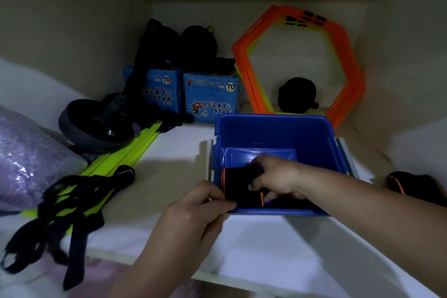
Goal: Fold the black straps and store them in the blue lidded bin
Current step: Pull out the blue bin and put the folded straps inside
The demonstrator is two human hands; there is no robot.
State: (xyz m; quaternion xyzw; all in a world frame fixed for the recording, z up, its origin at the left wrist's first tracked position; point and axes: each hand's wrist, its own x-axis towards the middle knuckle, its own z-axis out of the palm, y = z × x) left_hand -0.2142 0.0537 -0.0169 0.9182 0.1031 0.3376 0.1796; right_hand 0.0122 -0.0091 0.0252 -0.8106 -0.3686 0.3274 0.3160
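A blue bin (275, 133) stands open on the white shelf, with no lid in sight. Inside its near half lies a folded black strap with orange trim (239, 185). My right hand (275, 176) reaches down into the bin and presses on that strap with curled fingers. My left hand (196, 210) pinches the strap's left end at the bin's near-left corner. A loose tangle of black straps (70, 203) lies on the shelf to the left, hanging over the front edge. Another black strap with orange trim (416, 186) rests to the right of the bin.
Yellow-green ladder slats (135, 150) lie under the loose straps. Two blue Lucky Star boxes (210, 97) stand behind the bin beside dark gear. Orange hexagonal rings (302, 63) lean on the back wall around a black ball (297, 95). A purple bubble-wrap bundle (21, 157) sits far left.
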